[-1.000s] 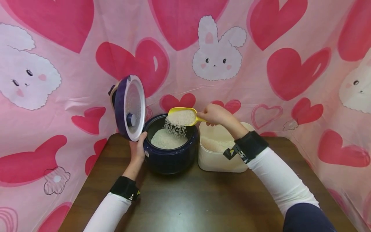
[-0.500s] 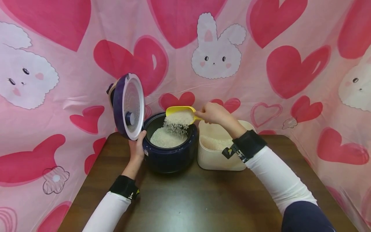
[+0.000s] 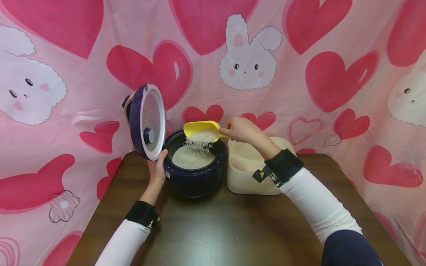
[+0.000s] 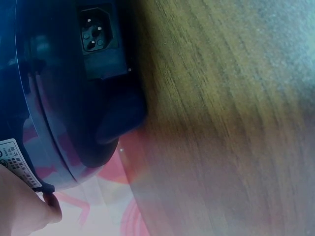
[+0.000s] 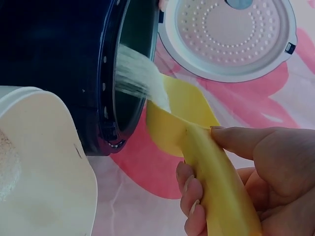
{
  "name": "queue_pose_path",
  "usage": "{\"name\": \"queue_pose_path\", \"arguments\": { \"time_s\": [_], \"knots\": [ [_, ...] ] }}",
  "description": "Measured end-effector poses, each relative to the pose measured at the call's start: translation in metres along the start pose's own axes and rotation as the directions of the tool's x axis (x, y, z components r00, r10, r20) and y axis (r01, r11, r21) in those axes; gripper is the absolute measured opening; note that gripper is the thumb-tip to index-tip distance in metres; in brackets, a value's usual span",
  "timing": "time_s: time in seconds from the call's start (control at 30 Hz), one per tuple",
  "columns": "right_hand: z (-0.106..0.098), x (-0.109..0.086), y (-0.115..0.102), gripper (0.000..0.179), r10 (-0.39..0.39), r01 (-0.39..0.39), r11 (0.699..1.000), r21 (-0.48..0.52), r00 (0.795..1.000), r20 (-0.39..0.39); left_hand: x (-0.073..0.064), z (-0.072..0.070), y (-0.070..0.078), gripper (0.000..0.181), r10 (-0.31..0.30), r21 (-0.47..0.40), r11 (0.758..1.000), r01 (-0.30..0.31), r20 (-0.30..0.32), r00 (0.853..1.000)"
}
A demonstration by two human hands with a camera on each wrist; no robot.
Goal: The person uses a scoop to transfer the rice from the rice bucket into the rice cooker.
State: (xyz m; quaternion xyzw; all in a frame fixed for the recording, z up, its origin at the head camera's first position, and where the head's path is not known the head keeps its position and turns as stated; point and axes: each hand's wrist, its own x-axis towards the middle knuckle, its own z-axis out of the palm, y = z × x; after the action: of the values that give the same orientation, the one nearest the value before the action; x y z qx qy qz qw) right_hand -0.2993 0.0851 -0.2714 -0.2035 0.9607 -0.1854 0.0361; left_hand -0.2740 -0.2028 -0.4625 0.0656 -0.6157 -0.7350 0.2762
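Observation:
My right hand (image 3: 243, 130) grips a yellow scoop (image 3: 196, 126) by its handle, thumb on top and fingers curled beneath, as the right wrist view shows. Tilted over the dark blue rice cooker (image 3: 194, 186), the scoop sheds white rice (image 5: 135, 71) in a stream. A mound of rice (image 3: 191, 158) lies in the pot. The cooker's lid (image 3: 154, 122) stands raised at the left, its white inner side facing right. My left hand (image 3: 156, 170) holds the lid's lower edge beside the cooker, its thumb at the rim; most of its fingers are hidden behind.
A cream bin (image 3: 254, 184) with rice inside stands right of the cooker, partly under my right forearm. Both sit on a dark wooden table (image 3: 206, 236). A pink cloth (image 3: 206, 88) with hearts and rabbits hangs behind. The cooker's power socket (image 4: 96, 30) shows in the left wrist view.
The scoop and right hand have moved a little left over the cooker and tipped further. Less rice is left in the scoop. My left hand and the lid have stayed put.

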Motion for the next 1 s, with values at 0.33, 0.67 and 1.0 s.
{"name": "queue_pose_path", "arguments": {
  "time_s": [0.33,0.67,1.0],
  "knots": [
    [0.004,0.000,0.003,0.029,0.013,-0.012,1.000,0.014,0.999,-0.038,-0.001,0.001,0.001,0.060,-0.016,0.005,1.000,0.016,-0.010,1.000],
    [0.010,0.001,0.009,0.031,0.016,-0.016,1.000,0.016,1.000,-0.024,-0.002,0.003,0.001,0.062,-0.010,-0.008,1.000,0.010,-0.014,1.000],
    [0.015,-0.004,0.027,0.032,0.020,-0.019,0.997,0.081,1.000,-0.020,-0.002,0.002,0.000,0.060,-0.011,-0.018,1.000,0.011,-0.019,1.000]
  ]
}}
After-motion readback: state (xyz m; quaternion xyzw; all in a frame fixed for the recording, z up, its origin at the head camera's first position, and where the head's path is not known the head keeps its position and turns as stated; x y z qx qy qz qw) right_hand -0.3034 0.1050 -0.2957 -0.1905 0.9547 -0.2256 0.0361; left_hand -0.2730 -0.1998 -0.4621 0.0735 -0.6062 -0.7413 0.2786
